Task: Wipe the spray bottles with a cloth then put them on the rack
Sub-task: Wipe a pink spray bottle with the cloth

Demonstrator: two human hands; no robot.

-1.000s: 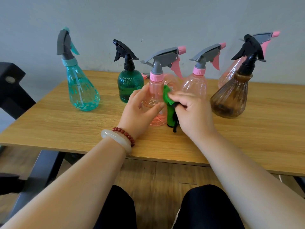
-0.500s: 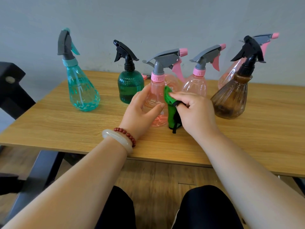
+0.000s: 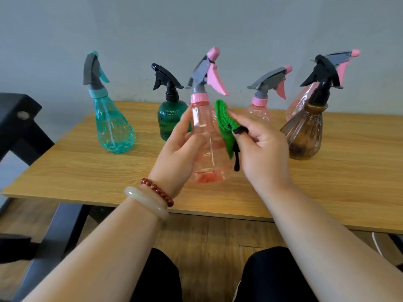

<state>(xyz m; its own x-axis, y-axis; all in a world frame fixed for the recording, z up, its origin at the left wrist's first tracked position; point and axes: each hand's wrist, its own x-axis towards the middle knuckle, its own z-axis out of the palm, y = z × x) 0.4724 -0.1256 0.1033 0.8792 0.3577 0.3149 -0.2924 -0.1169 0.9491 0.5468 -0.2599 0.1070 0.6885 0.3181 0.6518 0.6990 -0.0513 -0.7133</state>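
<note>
Item 1: pink spray bottle (image 3: 205, 136), upright over the wooden table (image 3: 87, 171), gripped in my left hand (image 3: 181, 147), fingers and thumb curled round its left side.

Item 2: green cloth (image 3: 224, 125), against that bottle's right side, pinched between thumb and fingertips of my right hand (image 3: 261, 153); a black loop hangs from it.

Left of the held bottle: dark green bottle (image 3: 170, 120), then teal bottle (image 3: 113, 125).

Right of it: second pink bottle (image 3: 259, 107), brown bottle (image 3: 305, 134), third pink bottle (image 3: 298, 103) farthest back.

A plain indoor room, home or office unclear: wood-grain table (image 3: 349, 171) against bare grey wall (image 3: 196, 22), plank floor (image 3: 207, 234).
</note>
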